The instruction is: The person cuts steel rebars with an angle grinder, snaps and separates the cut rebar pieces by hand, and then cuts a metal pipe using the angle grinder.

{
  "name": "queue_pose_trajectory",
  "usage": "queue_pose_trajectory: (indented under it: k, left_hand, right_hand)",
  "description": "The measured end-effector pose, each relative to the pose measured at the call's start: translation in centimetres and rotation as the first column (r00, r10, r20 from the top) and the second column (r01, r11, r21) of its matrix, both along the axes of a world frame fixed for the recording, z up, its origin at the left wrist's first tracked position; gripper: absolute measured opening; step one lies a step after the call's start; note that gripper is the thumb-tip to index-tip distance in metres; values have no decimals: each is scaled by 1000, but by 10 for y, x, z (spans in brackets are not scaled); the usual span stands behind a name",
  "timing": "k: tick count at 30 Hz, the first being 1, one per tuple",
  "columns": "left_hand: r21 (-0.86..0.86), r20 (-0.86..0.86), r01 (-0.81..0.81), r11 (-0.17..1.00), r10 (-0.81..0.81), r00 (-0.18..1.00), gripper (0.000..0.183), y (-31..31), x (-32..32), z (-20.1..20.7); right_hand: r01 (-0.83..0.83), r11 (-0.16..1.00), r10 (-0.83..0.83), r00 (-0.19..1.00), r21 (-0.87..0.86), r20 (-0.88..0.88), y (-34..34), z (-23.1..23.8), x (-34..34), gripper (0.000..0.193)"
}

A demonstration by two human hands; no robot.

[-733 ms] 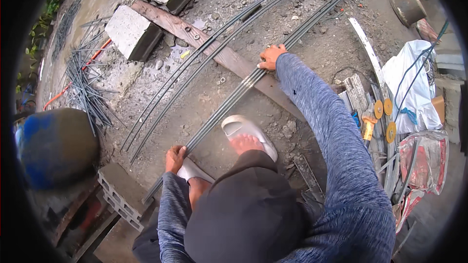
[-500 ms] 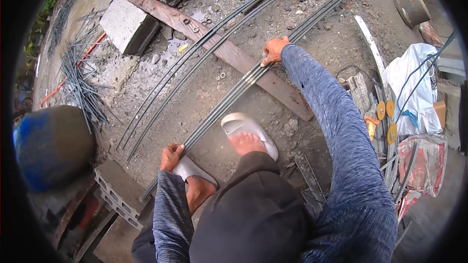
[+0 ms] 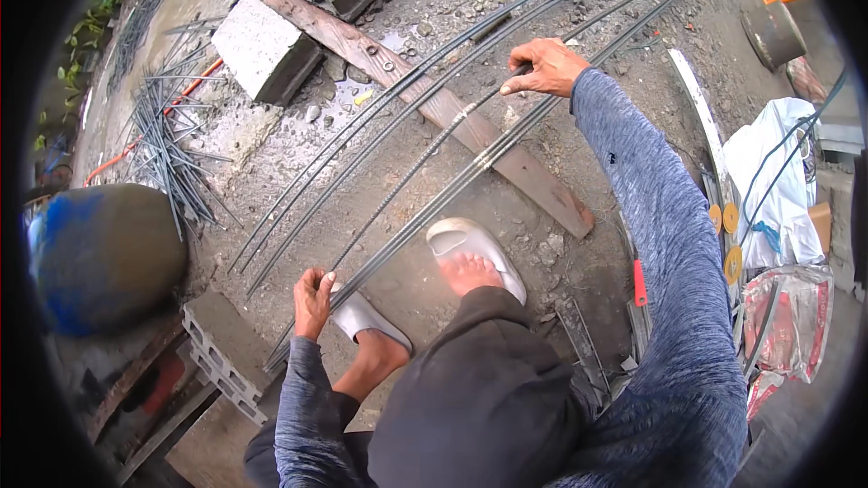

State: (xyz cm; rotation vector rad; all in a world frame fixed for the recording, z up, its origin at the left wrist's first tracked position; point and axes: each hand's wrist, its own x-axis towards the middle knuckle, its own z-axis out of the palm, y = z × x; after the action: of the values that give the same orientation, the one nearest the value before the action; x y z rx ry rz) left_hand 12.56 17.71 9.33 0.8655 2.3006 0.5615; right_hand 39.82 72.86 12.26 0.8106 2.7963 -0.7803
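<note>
Across grey, stony ground [image 3: 651, 86], I have both hands working low over long steel, outdoors. My right hand [image 3: 548, 68] pinches a single rod [image 3: 464, 114] between thumb and fingers, lifted clear of the bundle [image 3: 485, 160] beside it. My left hand [image 3: 313, 303] has its fingertips pressed together on that rod's nearer stretch, just by the bundle.

Rod and bundle both run aslant from lower left to upper right, crossing over a wooden plank [image 3: 542, 190] laid on the dirt. Farther out, more rods [image 3: 461, 43] curve over the same plank. Small metal rings [image 3: 372, 50] sit on the wood, with a shallow puddle [image 3: 348, 92] near them. Two solid blocks [image 3: 264, 50] lie at the plank's far end.

Off to the left I see a tangle of cut bars [image 3: 167, 140], an orange line [image 3: 108, 163] and, nearer, a hollow block [image 3: 221, 357]. A rounded blue-and-brown bulk [image 3: 108, 258] is too blurred to identify. Rightward lie a white sheet [image 3: 773, 167], yellow discs [image 3: 732, 267] and a crumpled clear bag [image 3: 791, 307]. Pale sandals [image 3: 475, 239] stand on smoother dirt below the bundle.
</note>
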Motion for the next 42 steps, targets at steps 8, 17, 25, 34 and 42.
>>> queue_pose_trajectory:
  k: [8,17,25,34,42]
  left_hand:
    - [25,-241,-20,999,26,970,34,-1,18,109]
    - [-218,-560,220,951,-306,770,24,114,47,247]
    - [-381,-659,405,831,-551,512,20,229,65,275]
    - [-209,-131,256,944,-287,949,27,40,-9,118]
    - [-226,186,230,947,-190,964,37,15,20,83]
  right_hand:
    - [19,999,-18,999,27,-38,4,2,-24,75]
    - [-13,997,30,973,-77,229,-21,-89,-27,74]
    - [71,986,-30,966,-154,257,-24,-146,-10,75]
    - [17,991,15,970,-129,242,-26,-163,-11,74]
    - [65,995,-40,959,-78,282,-17,-159,3,72]
